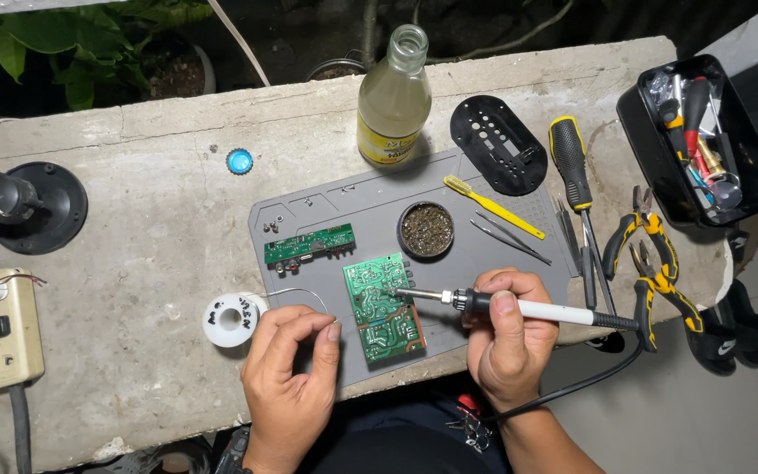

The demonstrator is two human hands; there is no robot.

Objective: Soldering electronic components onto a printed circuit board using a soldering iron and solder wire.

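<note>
My right hand [506, 338] grips a soldering iron [519, 307] with a white and black handle, its tip touching the upper part of a green circuit board [383, 307] lying on a grey work mat [475, 254]. My left hand [289, 360] pinches a thin solder wire [296, 293] that curves up from a white spool [232, 320] at the mat's left edge. A smaller green circuit board [309, 245] lies on the mat above my left hand.
A round tin of tip-cleaning wool [426, 229], yellow brush [493, 206], tweezers [511, 239], screwdrivers [574, 175], pliers [651, 254], black tool box [699, 140], glass bottle [394, 101], black oval cover [496, 145], blue cap [239, 161], power strip [2, 329], concrete ledge [133, 237].
</note>
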